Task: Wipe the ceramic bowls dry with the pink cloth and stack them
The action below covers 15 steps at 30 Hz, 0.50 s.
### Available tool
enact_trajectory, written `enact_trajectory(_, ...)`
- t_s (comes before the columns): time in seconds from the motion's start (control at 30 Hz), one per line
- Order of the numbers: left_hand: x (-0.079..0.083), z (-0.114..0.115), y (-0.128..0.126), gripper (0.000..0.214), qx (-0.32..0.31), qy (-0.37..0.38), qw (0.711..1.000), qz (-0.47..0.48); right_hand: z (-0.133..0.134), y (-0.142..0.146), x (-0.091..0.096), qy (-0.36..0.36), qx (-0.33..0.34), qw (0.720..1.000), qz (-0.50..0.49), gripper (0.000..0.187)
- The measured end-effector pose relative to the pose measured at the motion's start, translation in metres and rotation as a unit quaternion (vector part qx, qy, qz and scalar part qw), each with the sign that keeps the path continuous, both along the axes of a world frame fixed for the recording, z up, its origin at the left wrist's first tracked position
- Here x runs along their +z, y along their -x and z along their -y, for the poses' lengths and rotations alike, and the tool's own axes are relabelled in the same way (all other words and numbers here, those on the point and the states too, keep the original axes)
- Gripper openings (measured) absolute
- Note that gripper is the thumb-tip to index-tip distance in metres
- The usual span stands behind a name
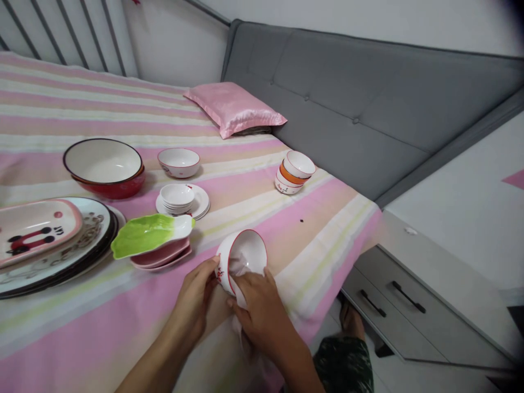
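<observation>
A white bowl (pixel 258 250) with a red rim and red print on its outside is tilted on its side over the near part of the bed. My left hand (pixel 198 295) grips its left wall. Inside the bowl my right hand (pixel 256 300) presses a thin pale cloth (pixel 241 265) against the inner wall, and a loose end of the cloth hangs below the palm. The right fingertips are partly hidden by the cloth and the bowl. Left of the hands lies a green leaf-shaped dish (pixel 143 234) on stacked pink dishes (pixel 166 255).
On the striped bedsheet (pixel 262 210) stand stacked bowls (pixel 289 184), a single bowl (pixel 180 164), small saucers (pixel 176 196) on plates, a large red basin (pixel 110 188), and oval platters (pixel 92 218). Behind are a pink pillow (pixel 237 109) and grey headboard (pixel 327 93). A drawer cabinet (pixel 393 297) stands right.
</observation>
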<state>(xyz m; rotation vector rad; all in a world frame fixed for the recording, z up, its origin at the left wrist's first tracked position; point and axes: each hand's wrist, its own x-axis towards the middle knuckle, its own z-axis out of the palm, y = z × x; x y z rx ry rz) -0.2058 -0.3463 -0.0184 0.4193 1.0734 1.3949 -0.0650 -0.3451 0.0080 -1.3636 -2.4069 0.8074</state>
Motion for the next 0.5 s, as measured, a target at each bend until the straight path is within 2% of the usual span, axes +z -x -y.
enact_trajectory(0.1, -0.002, 0.000, -0.001, 0.027, -0.002, -0.006, 1.000, -0.002, -0.002, -0.001, -0.006, -0.033, -0.027, 0.998, 0.043, 0.035)
enact_trajectory(0.2, -0.003, -0.001, -0.001, 0.029, -0.004, -0.013, 1.000, -0.006, -0.002, 0.000, -0.007, -0.039, -0.035, 0.998, 0.043, 0.035)
enact_trajectory(0.3, -0.002, 0.000, -0.001, 0.030, -0.002, -0.010, 1.000, -0.008, 0.000, 0.003, -0.004, -0.028, -0.033, 0.999, 0.011, 0.043)
enact_trajectory(0.43, 0.006, 0.002, -0.004, 0.038, -0.023, -0.016, 1.000, 0.012, 0.004, 0.006, 0.002, -0.001, -0.014, 0.998, -0.059, 0.066)
enact_trajectory(0.5, 0.009, 0.002, -0.006, 0.047, -0.030, -0.029, 0.999, 0.019, 0.005, 0.006, 0.003, 0.008, 0.008, 0.998, -0.069, 0.065)
